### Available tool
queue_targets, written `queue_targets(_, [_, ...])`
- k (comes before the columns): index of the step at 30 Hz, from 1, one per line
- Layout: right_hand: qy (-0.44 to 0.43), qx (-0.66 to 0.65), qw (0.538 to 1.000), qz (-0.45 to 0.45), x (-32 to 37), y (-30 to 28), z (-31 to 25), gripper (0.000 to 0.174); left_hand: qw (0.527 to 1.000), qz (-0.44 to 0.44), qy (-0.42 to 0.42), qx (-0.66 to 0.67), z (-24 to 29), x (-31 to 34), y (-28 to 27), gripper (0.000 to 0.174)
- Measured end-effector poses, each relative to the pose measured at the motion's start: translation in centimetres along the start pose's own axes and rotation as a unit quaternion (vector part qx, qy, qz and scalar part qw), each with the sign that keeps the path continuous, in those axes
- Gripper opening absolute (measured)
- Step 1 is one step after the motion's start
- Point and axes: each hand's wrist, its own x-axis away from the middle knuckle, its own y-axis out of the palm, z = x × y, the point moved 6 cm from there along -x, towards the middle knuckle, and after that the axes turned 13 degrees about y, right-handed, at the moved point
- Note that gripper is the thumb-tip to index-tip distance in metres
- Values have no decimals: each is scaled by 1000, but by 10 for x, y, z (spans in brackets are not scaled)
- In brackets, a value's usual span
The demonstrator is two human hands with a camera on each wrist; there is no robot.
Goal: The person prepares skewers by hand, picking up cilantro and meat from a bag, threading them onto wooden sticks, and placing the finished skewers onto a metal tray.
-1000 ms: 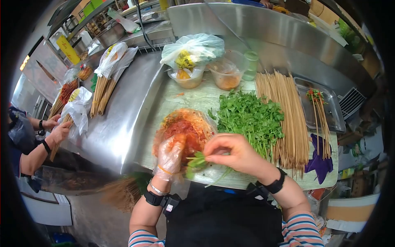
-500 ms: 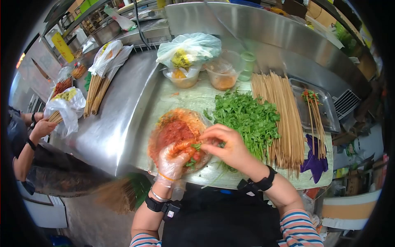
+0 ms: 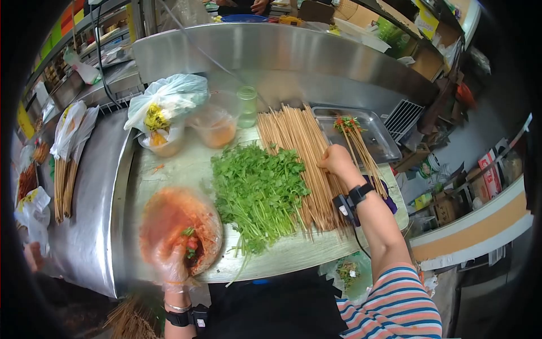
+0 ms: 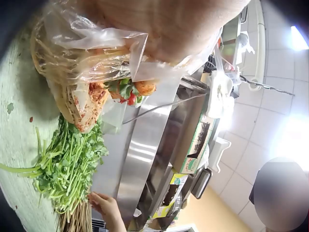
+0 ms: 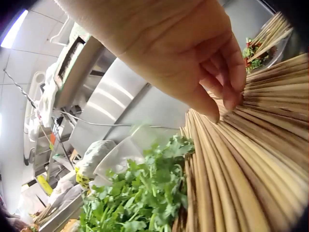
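My left hand (image 3: 169, 257), in a clear plastic glove smeared with red seasoning, holds a small bundle of green leaves and red pieces (image 4: 129, 92). It is over the near side of a plastic-lined bowl (image 3: 213, 223) of red, minced-looking mix. My bare right hand (image 3: 340, 164) reaches across to a wide pile of bamboo skewers (image 3: 296, 135). In the right wrist view its thumb and curled fingers pinch at a skewer (image 5: 227, 113) among the others. A heap of fresh cilantro (image 3: 254, 175) lies between the bowl and the skewers.
A steel tray (image 3: 378, 127) at the back right has filled skewers (image 3: 361, 141) over its edge. Plastic tubs, one topped by a bag (image 3: 169, 99), and a green cup (image 3: 247, 107) stand at the back. More bagged skewers (image 3: 68, 169) lie on the left counter.
My right hand has left the bowl, where it was passing greens to the left hand, and gone right to the skewers. The left hand stays at the bowl; the head view has turned right.
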Motion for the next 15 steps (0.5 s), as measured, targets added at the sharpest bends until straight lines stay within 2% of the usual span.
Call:
queue_targets(2, [62, -109, 987, -98, 0, -1, 6, 18, 1000, -2, 1, 6, -1, 0, -2, 24])
queue_targets(5, [107, -204, 963, -142, -6, 6, 22, 14, 1000, -3, 4, 23, -3, -1, -1, 26])
queue_targets(8, [125, -234, 955, -135, -3, 4, 29, 14, 1000, 3, 16, 10, -2, -1, 0, 30])
queue_targets(11, [113, -256, 950, -142, -4, 6, 31, 12, 1000, 5, 10, 16, -2, -1, -1, 28])
queue_targets(14, [76, -389, 901, -178, 4, -3, 29, 15, 1000, 8, 24, -7, -7, 0, -9, 23])
queue_targets(15, [71, -391, 897, -193, 9, -10, 27, 19, 999, 18, 35, -33, -8, -1, -10, 23])
